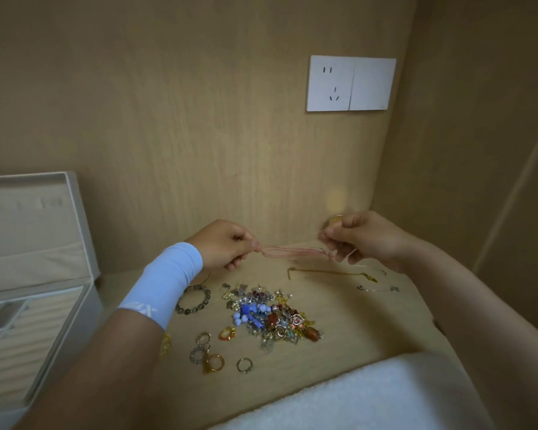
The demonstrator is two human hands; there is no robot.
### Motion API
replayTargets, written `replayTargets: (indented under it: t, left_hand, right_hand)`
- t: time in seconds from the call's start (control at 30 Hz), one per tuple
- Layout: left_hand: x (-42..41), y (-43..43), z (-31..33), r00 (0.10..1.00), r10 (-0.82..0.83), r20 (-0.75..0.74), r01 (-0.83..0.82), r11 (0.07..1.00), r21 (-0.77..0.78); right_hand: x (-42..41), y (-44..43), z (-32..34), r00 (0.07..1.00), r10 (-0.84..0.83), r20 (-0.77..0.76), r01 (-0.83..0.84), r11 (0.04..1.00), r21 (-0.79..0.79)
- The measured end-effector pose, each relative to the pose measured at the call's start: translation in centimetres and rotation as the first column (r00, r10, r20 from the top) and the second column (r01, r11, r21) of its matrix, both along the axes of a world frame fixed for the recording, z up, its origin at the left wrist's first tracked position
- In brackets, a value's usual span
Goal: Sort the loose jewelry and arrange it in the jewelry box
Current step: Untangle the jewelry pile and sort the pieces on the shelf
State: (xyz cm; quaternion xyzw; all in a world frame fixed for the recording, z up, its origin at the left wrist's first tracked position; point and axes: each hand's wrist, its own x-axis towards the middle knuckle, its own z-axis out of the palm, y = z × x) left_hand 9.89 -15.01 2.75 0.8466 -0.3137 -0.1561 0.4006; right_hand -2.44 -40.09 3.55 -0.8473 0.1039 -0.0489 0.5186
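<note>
White cloth (370,395) lay nearest; beyond it, left hand (227,246) and right hand (361,237) each pinched the pink cord (292,252), stretched nine-to-three o'clock above the jewelry pile (271,315), with the jewelry box (78,330) at nine o'clock, nearer the left.

Matt wood-grain shelf (370,330), thin pink cord (292,252), shiny metal rings (244,365), fuzzy white towel (370,398)

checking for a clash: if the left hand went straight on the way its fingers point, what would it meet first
The left hand pinches the pink cord and points along it at the right hand holding the other end. It would likely meet that hand first, though depth is unclear.
</note>
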Motion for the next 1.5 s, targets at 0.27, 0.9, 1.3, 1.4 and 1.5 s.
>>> replayTargets:
  t: [0.27, 0.9, 1.3, 1.4, 1.5]
  left_hand:
    - [0.5, -4.8, -1.9, 0.988, -0.124, 0.095, 0.093, 0.955, 0.282]
    - [-2.6, -9.1, -3.8, 0.899, -0.330, 0.289, 0.180, 0.879, 0.442]
    - [-1.9, -0.8, -4.0, 0.954, -0.075, 0.292, -0.012, 0.958, 0.287]
    - [-1.8, 0.1, -4.6, 0.944, -0.060, 0.325, -0.036, 0.959, 0.282]
    - [-1.2, 1.0, -4.8, 0.938, -0.062, 0.340, -0.046, 0.953, 0.301]
  right_hand:
    - [-3.8, -3.4, -2.3, 0.971, -0.096, -0.220, 0.026, 0.954, -0.299]
    - [-6.7, -6.3, -3.2, 0.914, -0.216, -0.343, -0.101, 0.699, -0.708]
    - [0.2, 4.7, -2.4, 0.972, 0.120, -0.201, -0.221, 0.755, -0.618]
    - [2.1, 6.5, -3.3, 0.970, 0.112, -0.217, -0.228, 0.736, -0.638]
    - [3.5, 7.6, -3.8, 0.972, 0.116, -0.204, -0.226, 0.702, -0.675]
